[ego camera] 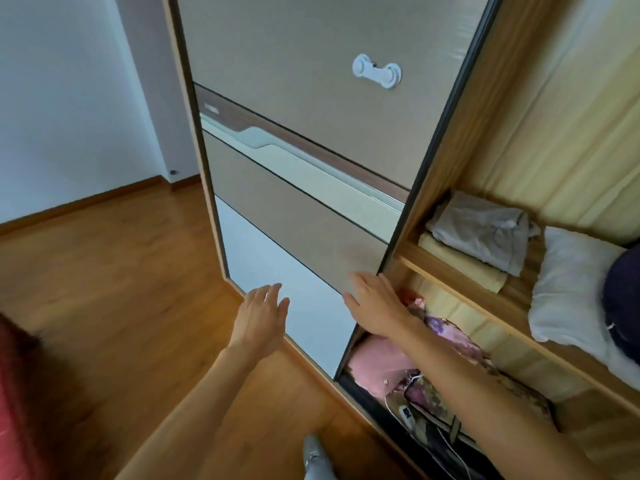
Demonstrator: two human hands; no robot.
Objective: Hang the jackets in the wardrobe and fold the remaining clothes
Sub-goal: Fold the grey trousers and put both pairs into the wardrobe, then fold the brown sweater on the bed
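A tall wardrobe stands in front of me, and its sliding door (pixel 311 209) of beige, brown and white panels covers the left part. My right hand (pixel 375 303) lies flat on the door's dark right edge, fingers spread, holding nothing. My left hand (pixel 261 313) hovers open in front of the white lower panel, empty. To the right the wardrobe is open: folded grey and yellow cloths (pixel 481 233) rest on a wooden shelf (pixel 450 289). Below the shelf lie a pink garment (pixel 377 362) and a floral one (pixel 450 337). No jacket shows.
A white child lock (pixel 376 71) is stuck on the upper door panel. A white pillow (pixel 568 285) and a dark bundle (pixel 623 296) sit on the shelf at right. White cables (pixel 408 407) lie at the wardrobe's bottom. Wooden floor (pixel 104 289) spreads left; red fabric (pixel 17 410) at the left edge.
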